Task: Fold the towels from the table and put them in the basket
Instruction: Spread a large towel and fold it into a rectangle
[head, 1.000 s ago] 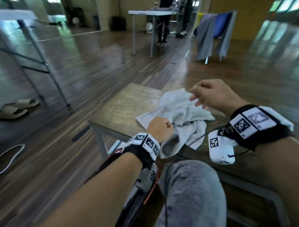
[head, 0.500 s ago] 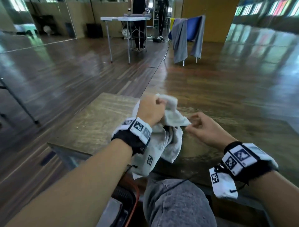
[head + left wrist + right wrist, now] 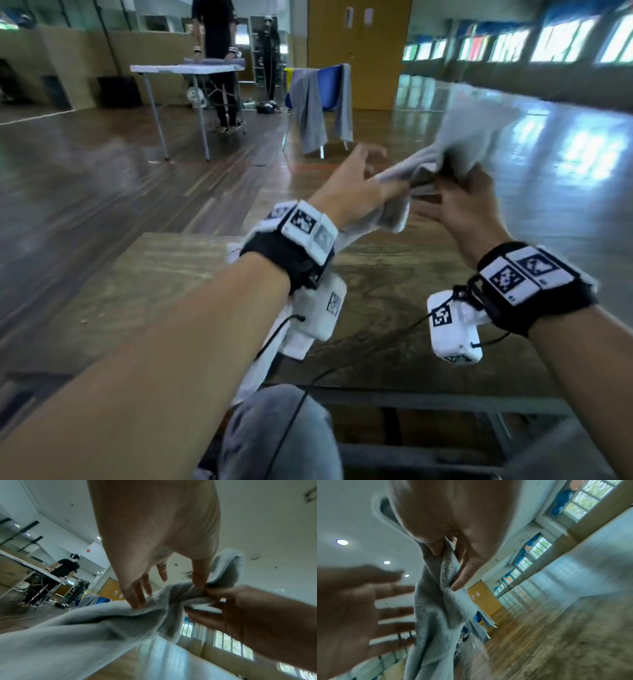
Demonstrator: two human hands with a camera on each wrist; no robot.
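A grey towel (image 3: pixel 476 137) is held up in the air above the wooden table (image 3: pixel 154 274), its upper part blurred. My right hand (image 3: pixel 445 192) pinches a bunched edge of it between thumb and fingers, seen close in the right wrist view (image 3: pixel 448 561). My left hand (image 3: pixel 376 171) is just left of the right hand, with its fingers straight and spread. Its fingertips (image 3: pixel 135 601) touch the towel (image 3: pixel 85 635), which sags from there under the left wrist towards my lap. No basket shows in any view.
My knee in grey trousers (image 3: pixel 281 428) is below the table's near edge. Far off on the shiny wood floor stand a white folding table (image 3: pixel 191 68) with a person (image 3: pixel 215 34) behind it, and a blue chair draped in grey cloth (image 3: pixel 318 102).
Both hands have risen off the table and moved right, taking the towel into the air. The left hand, earlier gripping the towel, now has its fingers spread. The right hand has taken hold.
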